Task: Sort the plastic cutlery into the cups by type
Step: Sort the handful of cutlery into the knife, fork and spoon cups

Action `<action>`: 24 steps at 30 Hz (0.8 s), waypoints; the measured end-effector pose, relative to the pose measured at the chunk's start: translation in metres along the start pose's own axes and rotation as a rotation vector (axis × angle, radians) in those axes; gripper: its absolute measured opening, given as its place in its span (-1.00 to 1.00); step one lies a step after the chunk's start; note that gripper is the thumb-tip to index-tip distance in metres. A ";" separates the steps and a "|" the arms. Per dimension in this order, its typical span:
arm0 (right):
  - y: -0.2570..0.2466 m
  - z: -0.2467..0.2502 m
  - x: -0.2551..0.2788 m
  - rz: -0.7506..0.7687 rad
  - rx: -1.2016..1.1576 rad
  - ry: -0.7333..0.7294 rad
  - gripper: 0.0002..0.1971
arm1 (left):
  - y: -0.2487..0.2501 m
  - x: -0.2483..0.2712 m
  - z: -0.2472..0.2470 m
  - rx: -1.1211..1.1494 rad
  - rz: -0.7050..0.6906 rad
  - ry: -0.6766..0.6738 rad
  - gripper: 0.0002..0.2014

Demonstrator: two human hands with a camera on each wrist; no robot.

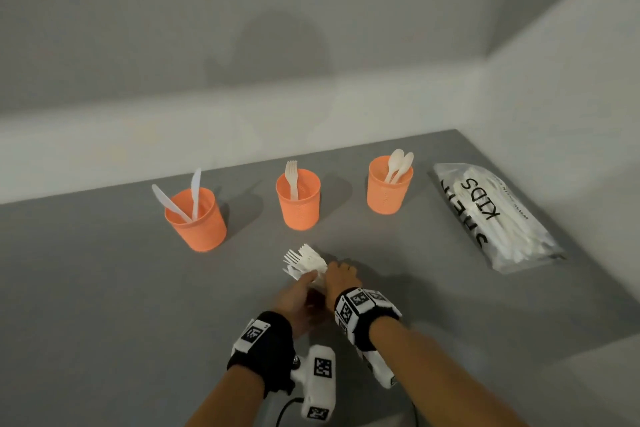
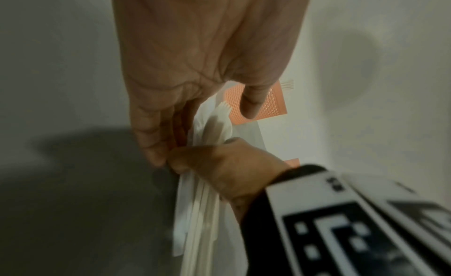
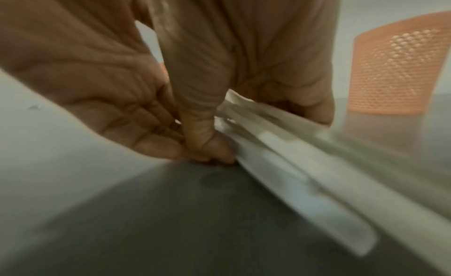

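Now both hands hold a bunch of white forks (image 1: 304, 262) on the table, at six o'clock from the middle cup (image 1: 298, 199). Right hand (image 1: 341, 279) grips it; left hand (image 1: 298, 295) maybe pinches one. Next, lift forks into that cup.

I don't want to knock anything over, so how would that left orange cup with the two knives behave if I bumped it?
The left cup looks like thin plastic, so probably light and easy to slide on the smooth grey table. Its two knives stand tall and lean past the rim, one far to the left, so a bump might tip it that way.
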State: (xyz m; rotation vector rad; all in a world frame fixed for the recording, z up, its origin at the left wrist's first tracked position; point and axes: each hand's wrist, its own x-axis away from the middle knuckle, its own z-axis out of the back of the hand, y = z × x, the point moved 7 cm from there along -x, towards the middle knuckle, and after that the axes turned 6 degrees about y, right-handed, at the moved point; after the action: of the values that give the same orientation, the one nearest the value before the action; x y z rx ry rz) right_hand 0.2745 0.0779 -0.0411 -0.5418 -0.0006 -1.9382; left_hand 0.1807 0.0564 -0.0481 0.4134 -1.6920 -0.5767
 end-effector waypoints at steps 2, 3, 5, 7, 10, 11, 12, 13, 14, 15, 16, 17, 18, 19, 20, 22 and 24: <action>-0.005 0.000 0.000 0.005 -0.005 0.021 -0.58 | -0.001 -0.002 0.000 0.047 -0.009 -0.018 -0.48; -0.007 -0.001 0.001 0.004 -0.004 0.026 -0.61 | -0.002 -0.001 -0.001 0.062 -0.004 -0.038 -0.44; -0.008 -0.002 0.002 0.012 0.031 0.049 -0.66 | -0.001 0.007 -0.005 0.094 0.003 -0.085 -0.38; -0.009 -0.003 0.003 0.032 0.053 0.086 -0.67 | 0.000 0.015 -0.006 0.097 -0.014 -0.115 -0.33; -0.009 -0.007 0.003 0.041 0.079 0.098 -0.67 | 0.006 0.023 -0.006 0.082 -0.073 -0.164 -0.31; -0.008 -0.007 0.005 0.033 0.092 0.095 -0.66 | 0.005 0.022 -0.004 0.090 -0.079 -0.157 -0.31; -0.007 -0.007 0.006 0.029 0.099 0.100 -0.64 | 0.002 0.020 -0.001 0.094 -0.080 -0.147 -0.32; -0.006 -0.006 0.007 0.031 0.092 0.102 -0.61 | 0.001 0.019 0.001 0.091 -0.089 -0.145 -0.33; -0.005 -0.004 0.009 0.039 0.060 0.099 -0.58 | 0.001 0.018 0.003 0.084 -0.096 -0.145 -0.35; -0.005 0.000 0.011 0.048 0.003 0.087 -0.56 | 0.001 0.018 0.005 0.075 -0.101 -0.144 -0.37; -0.005 0.006 0.014 0.064 -0.069 0.090 -0.56 | 0.002 0.019 0.008 0.063 -0.115 -0.142 -0.38; -0.006 0.015 0.016 0.090 -0.154 0.114 -0.58 | 0.003 0.019 0.012 0.055 -0.130 -0.134 -0.39; -0.008 0.026 0.017 0.125 -0.254 0.164 -0.60 | 0.005 0.022 0.016 0.059 -0.136 -0.124 -0.40; -0.009 0.038 0.019 0.152 -0.378 0.216 -0.62 | 0.005 0.024 0.020 0.080 -0.130 -0.107 -0.43; -0.009 0.049 0.020 0.167 -0.536 0.260 -0.65 | 0.004 0.026 0.025 0.118 -0.120 -0.081 -0.47; -0.008 0.070 0.024 0.161 -0.914 0.302 -0.75 | -0.001 0.028 0.031 0.214 -0.084 -0.055 -0.55; -0.009 0.090 0.030 0.157 -1.148 0.356 -0.78 | -0.009 0.030 0.027 0.277 -0.036 -0.071 -0.54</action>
State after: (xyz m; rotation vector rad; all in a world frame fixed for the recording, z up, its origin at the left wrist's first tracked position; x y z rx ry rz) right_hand 0.2907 0.0773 0.0531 -0.8681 1.3940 -1.7061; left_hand 0.1479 0.0357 -0.0332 0.6288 -1.8429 -0.3871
